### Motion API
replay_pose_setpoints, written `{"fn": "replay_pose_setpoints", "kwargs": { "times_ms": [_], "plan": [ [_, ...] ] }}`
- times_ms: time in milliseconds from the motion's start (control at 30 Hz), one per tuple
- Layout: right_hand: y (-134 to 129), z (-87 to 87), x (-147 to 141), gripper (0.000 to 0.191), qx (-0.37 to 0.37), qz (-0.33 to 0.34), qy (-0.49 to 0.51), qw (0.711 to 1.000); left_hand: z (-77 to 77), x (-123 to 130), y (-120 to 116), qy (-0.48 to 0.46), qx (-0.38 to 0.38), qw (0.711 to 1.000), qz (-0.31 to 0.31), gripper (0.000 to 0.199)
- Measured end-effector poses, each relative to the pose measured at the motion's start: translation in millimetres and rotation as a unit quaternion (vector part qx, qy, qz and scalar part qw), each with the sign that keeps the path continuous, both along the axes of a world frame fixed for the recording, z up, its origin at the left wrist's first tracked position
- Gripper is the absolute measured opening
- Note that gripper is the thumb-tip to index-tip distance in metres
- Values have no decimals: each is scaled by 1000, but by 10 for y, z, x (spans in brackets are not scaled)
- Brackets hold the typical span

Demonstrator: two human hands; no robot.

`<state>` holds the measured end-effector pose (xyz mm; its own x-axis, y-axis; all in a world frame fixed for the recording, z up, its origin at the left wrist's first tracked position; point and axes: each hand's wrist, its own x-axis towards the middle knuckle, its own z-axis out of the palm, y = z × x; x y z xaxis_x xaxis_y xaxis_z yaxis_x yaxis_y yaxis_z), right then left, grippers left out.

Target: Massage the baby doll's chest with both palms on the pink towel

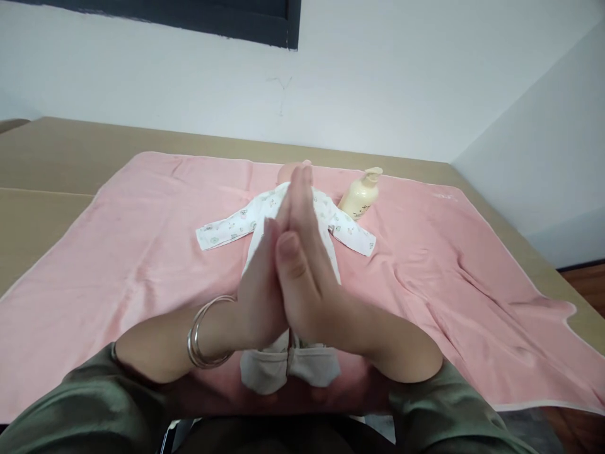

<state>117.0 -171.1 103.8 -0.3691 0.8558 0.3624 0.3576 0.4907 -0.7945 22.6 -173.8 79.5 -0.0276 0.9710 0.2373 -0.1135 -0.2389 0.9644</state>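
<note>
My left hand (262,287) and my right hand (312,284) are pressed palm to palm, with the fingers stretched out and pointing away from me. Nothing shows between them. Beneath and beyond them lies a white printed baby sleepsuit (231,227), its sleeves spread to both sides and its feet toward me. A rounded skin-coloured head (285,173) shows past my fingertips at the collar; whether it is a doll's I cannot tell. My hands hide the middle of the suit. A cream pump bottle (362,194) is beside the suit's right-hand sleeve.
A pink blanket (425,252) with wrinkles on its right side covers much of the wooden table (61,154). Behind the table rises a white wall (378,82), with a dark frame (236,22) at the upper left. Silver bangles (193,340) circle my left wrist.
</note>
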Motion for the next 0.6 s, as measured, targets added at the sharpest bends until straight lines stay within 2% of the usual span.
{"fn": "replay_pose_setpoints", "kwargs": {
  "times_ms": [67, 100, 167, 233, 267, 333, 400, 500, 600],
  "plan": [
    [-49, 33, -24, 88, -18, 62, -21, 998, 86, -52, 175, -65, -8, 997, -40, 53],
    [-59, 46, -28, 91, -28, 85, -29, 996, 114, -81, 283, -88, -31, 995, -35, 52],
    [-33, 42, -27, 92, -35, 121, -19, 992, 109, -140, 541, -103, -78, 992, 1, 58],
    [63, -16, -38, 85, -24, 142, 15, 989, 11, -206, 836, -87, -66, 992, 69, 63],
    [136, -67, -54, 81, -18, 142, 32, 989, -67, -239, 984, -36, -53, 992, 105, 60],
    [320, -202, -107, 78, -18, 108, 45, 993, -243, -298, 1249, -2, -16, 985, 172, 53],
    [545, -365, -169, 77, -40, 40, 16, 998, -403, -326, 1444, -40, -15, 975, 218, 41],
    [929, -607, -184, 66, -37, -62, -131, 989, -574, -294, 1586, -44, -7, 971, 237, 26],
    [1303, -790, -37, 62, -7, -131, -280, 951, -701, -224, 1616, 17, 8, 972, 235, 30]
  ]
}}
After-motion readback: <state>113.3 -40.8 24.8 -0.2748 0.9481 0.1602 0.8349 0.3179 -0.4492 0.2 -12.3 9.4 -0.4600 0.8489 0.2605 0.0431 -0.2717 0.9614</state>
